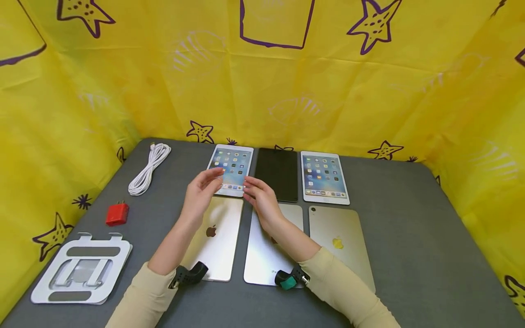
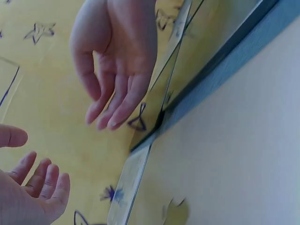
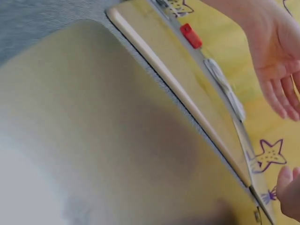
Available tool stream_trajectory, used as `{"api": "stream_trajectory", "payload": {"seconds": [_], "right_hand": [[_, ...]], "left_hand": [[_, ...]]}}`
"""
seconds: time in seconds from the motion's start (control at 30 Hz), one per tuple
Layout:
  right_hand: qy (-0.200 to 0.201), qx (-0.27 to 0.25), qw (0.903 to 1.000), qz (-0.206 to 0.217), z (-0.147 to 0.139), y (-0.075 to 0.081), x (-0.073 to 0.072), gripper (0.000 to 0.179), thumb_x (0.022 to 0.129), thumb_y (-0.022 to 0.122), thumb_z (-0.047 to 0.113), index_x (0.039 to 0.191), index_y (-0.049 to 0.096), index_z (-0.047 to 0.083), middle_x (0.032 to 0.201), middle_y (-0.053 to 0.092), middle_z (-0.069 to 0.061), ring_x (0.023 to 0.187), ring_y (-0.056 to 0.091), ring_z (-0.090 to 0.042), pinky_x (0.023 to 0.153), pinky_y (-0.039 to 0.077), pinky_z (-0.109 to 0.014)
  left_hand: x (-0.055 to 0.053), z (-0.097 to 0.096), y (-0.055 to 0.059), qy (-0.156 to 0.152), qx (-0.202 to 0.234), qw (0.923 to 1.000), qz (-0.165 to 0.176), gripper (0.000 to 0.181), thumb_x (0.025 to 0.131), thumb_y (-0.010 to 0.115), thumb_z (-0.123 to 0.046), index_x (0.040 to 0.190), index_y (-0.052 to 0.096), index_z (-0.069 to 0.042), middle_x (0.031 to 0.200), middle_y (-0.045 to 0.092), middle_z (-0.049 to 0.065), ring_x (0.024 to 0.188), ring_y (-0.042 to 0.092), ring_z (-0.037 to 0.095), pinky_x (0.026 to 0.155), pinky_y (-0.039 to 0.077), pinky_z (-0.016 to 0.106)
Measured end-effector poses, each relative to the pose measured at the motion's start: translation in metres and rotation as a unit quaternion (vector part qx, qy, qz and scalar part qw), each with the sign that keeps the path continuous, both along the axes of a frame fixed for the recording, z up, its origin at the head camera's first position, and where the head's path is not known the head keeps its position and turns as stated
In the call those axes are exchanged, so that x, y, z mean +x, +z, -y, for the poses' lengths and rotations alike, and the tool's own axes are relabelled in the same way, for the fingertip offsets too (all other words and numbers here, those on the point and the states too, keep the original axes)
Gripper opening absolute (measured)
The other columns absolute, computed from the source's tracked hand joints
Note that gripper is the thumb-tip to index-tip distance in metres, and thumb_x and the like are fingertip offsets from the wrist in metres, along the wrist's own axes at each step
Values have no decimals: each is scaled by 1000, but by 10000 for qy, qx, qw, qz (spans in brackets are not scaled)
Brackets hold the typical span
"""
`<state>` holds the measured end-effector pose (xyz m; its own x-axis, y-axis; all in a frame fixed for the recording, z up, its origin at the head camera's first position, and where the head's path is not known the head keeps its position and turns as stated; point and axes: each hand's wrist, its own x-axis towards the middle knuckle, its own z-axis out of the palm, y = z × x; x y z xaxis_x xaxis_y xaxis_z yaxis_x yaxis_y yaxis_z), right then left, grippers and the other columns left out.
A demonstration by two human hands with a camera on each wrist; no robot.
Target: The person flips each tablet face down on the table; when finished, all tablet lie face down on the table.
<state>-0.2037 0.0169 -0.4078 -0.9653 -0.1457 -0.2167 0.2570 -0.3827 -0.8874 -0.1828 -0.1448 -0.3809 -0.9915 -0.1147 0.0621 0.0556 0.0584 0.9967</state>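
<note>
My left hand (image 1: 198, 196) is raised over the table with fingers loosely curved and nothing in it. Facing it, my right hand (image 1: 264, 202) is held the same way, also empty, with a gap between the two. Behind the left fingertips lies a white tablet (image 1: 234, 159) showing app icons. Beneath the left hand is a gold-backed tablet (image 1: 223, 241), face down. A silver tablet (image 1: 260, 250) lies face down under the right hand and forearm. Beyond the right hand sits a black-screened tablet (image 1: 279, 171).
At the right lie another white tablet (image 1: 324, 175) with icons and a face-down gold tablet (image 1: 340, 228). Along the left are a coiled white cable (image 1: 149, 171), a red charger plug (image 1: 117, 214) and a folded white stand (image 1: 110, 278). Yellow cloth (image 1: 262, 91) surrounds the grey table (image 1: 410, 237).
</note>
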Motion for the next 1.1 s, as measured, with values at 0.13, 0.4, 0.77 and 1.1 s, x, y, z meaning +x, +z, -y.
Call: {"api": "stream_trajectory", "payload": {"seconds": [0.13,0.4,0.77,1.1], "right_hand": [[-106,143,9998,-6,7,-2,-8,40,95,47,-3,135,52,-4,139,48,-24,127,47,-32,106,39,-39],[-112,1004,9949,-31,23,-5,-20,60,86,52,1,145,42,0,150,38,-18,138,34,-30,112,29,-42],[-50,1283,9917,-32,29,-5,-15,67,86,55,4,149,32,-3,155,31,-18,143,26,-29,116,21,-41],[-3,1192,9929,-66,27,-10,-15,69,84,55,3,148,29,-9,154,30,-23,143,26,-31,116,22,-39]], "left_hand": [[-22,13,-2,194,-596,9971,427,47,97,59,-15,140,46,1,141,49,19,128,45,28,109,34,37],[-42,34,-5,-344,-2546,9548,1499,78,98,51,-40,153,17,4,156,22,26,143,21,39,114,22,51],[-41,52,-14,-462,-2113,9567,1949,80,100,49,-41,152,13,7,155,21,28,141,26,40,112,27,50],[-42,61,-21,-424,-851,9758,1968,73,101,47,-36,152,15,6,154,24,26,138,30,38,114,24,46]]}}
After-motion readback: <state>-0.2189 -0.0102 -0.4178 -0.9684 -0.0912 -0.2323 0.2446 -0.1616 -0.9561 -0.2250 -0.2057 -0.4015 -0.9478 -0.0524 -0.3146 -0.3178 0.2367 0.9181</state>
